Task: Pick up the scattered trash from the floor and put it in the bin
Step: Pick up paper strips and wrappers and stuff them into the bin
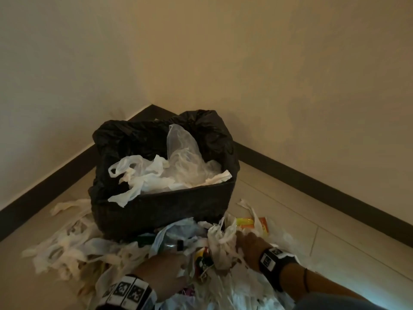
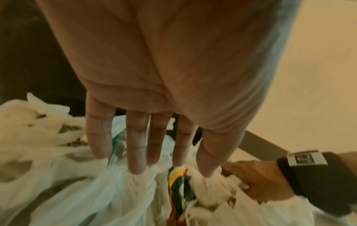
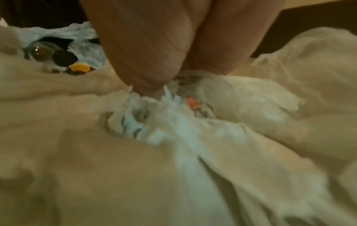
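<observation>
Walls (image 1: 290,63) meet in a corner, with a dark strip along the bottom. The floor (image 1: 335,247) is pale tile.

In the corner stands the bin (image 1: 165,206). It is dark, with a black liner (image 1: 125,139) folded over its rim. White and clear bags are already inside, and one white bag (image 1: 125,195) hangs over the front edge.

In front of the bin lies the trash pile (image 1: 73,249), touching its base. It is mostly white plastic bags and torn strips, spread wide. A clear bottle (image 1: 172,245) with a dark cap lies in the middle. A yellow and orange wrapper (image 1: 252,222) sits to the right, near the bin.

The left hand (image 1: 165,271) is down in the pile. Its fingers (image 2: 137,152) are straight and spread, with the tips pressing on the bags. It grips nothing.

The right hand (image 1: 250,245) is in the pile too, just beside the left. It looks bunched up around a wad of white plastic (image 3: 154,107), but the picture is blurry, so I think it is grasping and cannot be sure.

Here is what could go wrong. The bags are thin and tangled, so lifting one bunch may drag long strips along, and they could fall back on the floor. The bottle could slip out and roll away. The bin is quite full, so new bags may slide off the top, like the one already hanging over.
</observation>
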A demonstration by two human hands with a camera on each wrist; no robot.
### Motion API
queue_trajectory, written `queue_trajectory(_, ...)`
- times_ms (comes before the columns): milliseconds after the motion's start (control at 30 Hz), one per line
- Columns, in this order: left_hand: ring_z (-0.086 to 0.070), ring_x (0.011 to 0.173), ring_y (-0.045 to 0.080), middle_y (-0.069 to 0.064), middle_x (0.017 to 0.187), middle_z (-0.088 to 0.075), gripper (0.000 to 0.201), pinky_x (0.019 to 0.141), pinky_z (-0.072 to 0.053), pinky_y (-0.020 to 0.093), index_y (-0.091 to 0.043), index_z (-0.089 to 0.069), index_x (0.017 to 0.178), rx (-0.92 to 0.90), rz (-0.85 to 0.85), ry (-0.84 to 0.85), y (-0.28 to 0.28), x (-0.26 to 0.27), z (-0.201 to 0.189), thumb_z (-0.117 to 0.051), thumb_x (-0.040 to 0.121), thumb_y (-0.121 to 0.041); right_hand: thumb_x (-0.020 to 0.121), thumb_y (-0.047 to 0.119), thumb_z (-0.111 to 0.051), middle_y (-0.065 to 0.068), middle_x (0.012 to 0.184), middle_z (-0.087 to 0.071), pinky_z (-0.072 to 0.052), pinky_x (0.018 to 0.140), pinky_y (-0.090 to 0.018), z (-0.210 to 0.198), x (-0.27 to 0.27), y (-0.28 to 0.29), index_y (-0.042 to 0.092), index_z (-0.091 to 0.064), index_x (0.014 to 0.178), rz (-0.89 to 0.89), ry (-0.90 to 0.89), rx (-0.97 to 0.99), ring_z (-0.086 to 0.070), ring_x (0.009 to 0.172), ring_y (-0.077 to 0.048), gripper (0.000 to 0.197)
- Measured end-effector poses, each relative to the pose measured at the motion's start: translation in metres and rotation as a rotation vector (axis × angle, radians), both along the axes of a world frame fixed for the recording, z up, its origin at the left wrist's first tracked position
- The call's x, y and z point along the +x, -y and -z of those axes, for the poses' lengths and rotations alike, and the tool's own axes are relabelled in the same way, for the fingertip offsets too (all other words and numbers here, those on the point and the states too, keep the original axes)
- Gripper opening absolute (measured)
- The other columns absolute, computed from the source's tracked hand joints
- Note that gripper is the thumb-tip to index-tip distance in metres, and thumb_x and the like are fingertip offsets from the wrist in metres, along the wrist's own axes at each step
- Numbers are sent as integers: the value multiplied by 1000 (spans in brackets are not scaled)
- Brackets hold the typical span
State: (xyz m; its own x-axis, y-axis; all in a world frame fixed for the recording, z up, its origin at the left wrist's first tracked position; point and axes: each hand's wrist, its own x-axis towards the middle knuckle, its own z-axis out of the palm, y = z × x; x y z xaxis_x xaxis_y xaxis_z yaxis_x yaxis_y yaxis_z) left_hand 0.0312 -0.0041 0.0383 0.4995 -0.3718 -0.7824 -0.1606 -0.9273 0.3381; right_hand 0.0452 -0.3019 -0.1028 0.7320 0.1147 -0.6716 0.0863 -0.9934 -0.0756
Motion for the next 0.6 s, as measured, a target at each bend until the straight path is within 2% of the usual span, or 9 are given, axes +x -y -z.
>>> queue_trajectory(67,-54,126,20,-2,145,-42,43,96,-45,31,-35,-48,141,-6,22,-31,7,-5,10,-55,100,-48,102,40,-36,-14,158,-21,-29,115,-48,-6,-1,-4,21,-11,156,-11,6,3,-28,142,-37,63)
queue_trajectory(133,-46,139,26,0,160,-25,53,112,-41,40,-50,-41,144,37,72,-61,11,-12,25,-61,95,-50,102,35,-40,-15,155,-23,-33,112,-48,-8,2,-8,22,-30,150,3,61,45,-30,138,-37,51)
queue_trajectory(200,-31,151,35,3,169,-5,62,121,-31,50,-56,-35,148,105,159,-79,12,-23,46,-65,94,-48,102,31,-41,-13,156,-24,-32,113,-47,-15,4,-10,20,-34,148,48,19,80,-32,138,-36,48)
queue_trajectory(300,-23,154,37,10,171,-6,69,123,-27,50,-47,-32,156,188,246,-44,8,-42,71,-65,96,-41,102,55,-23,-13,149,-41,-39,110,-39,-26,8,-16,11,-36,147,127,-14,154,-44,133,-33,64)
queue_trajectory(333,-26,153,35,11,170,-10,70,122,-28,48,-45,-33,157,188,245,-35,7,-45,76,-66,96,-40,99,63,-22,-12,143,-49,-47,102,-34,-31,10,-14,11,-44,142,149,-20,199,-50,128,-31,71)
queue_trajectory(367,-30,152,34,11,169,-15,69,120,-30,47,-43,-34,157,180,237,-33,7,-47,78,-66,96,-39,100,57,-33,-9,135,-56,-56,85,-28,-38,15,-12,12,-49,137,190,-23,193,-58,120,-29,60)
queue_trajectory(433,-35,148,34,10,164,-24,67,118,-31,44,-38,-36,156,132,239,-61,8,-45,77,-67,96,-34,93,28,-64,-1,117,-63,-60,55,-27,-50,19,-3,24,-51,132,424,17,320,-68,97,-25,41)
queue_trajectory(500,-35,148,34,9,161,-28,74,119,-30,44,-40,-26,158,55,231,-117,11,-39,74,-68,96,-35,87,16,-69,0,107,-61,-59,56,-34,-77,24,12,36,-45,125,536,155,434,-68,85,-24,49)
queue_trajectory(600,-40,144,35,8,160,-27,97,116,-37,45,-54,-6,158,23,245,-107,16,-34,72,-74,92,-34,94,10,-53,2,105,-58,-52,80,-36,-105,24,45,36,-51,114,501,536,473,-60,90,-20,33)
